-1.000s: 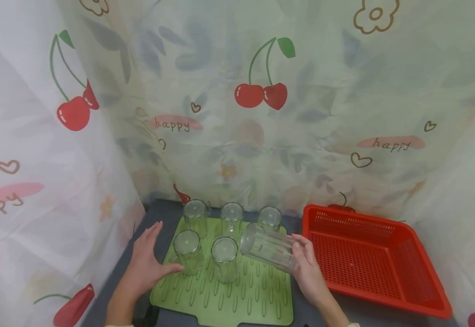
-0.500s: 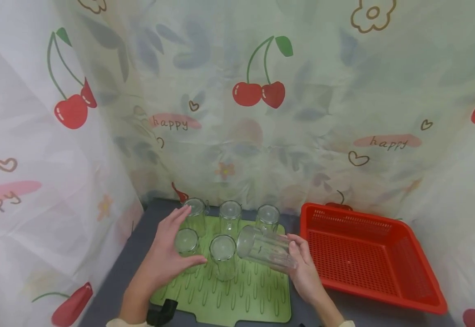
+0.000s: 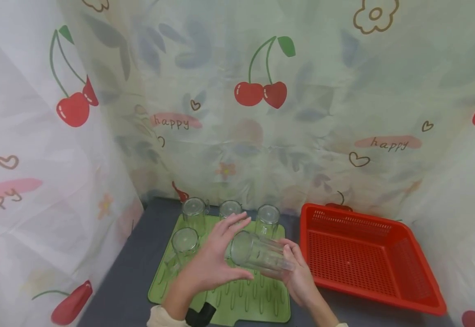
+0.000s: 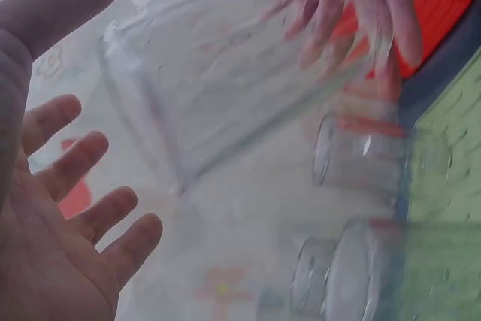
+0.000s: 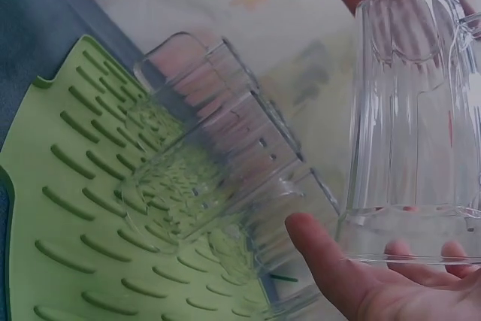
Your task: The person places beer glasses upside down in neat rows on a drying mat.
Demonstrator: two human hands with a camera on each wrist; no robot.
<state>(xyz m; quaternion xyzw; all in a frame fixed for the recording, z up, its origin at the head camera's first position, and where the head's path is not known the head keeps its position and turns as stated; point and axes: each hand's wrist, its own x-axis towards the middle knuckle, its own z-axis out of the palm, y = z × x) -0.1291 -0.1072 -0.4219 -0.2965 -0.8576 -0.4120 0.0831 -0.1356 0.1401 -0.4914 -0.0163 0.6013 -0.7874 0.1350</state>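
Observation:
In the head view my right hand [image 3: 300, 277] holds a clear glass mug [image 3: 262, 254] by its rim end, tilted on its side above the green drying mat [image 3: 262, 302]. The right wrist view shows fingers and thumb at the rim of this ribbed mug [image 5: 406, 133], with its handle at the right edge. My left hand [image 3: 210, 263] is spread around the mug's base end, thumb below and fingers above; the left wrist view shows a gap between its fingers and the glass. Several more mugs [image 3: 194, 215] stand upside down on the mat, one hidden behind my left hand.
A red perforated plastic basket [image 3: 352, 259] stands right of the mat on the dark grey table [image 3: 119, 268]. Printed cherry curtains [image 3: 221, 136] close in the back and both sides. A black object [image 3: 200, 314] shows at my left wrist.
My left hand has moved right, from beside the front left mug to around the held mug's base. The right hand and its mug have shifted slightly left.

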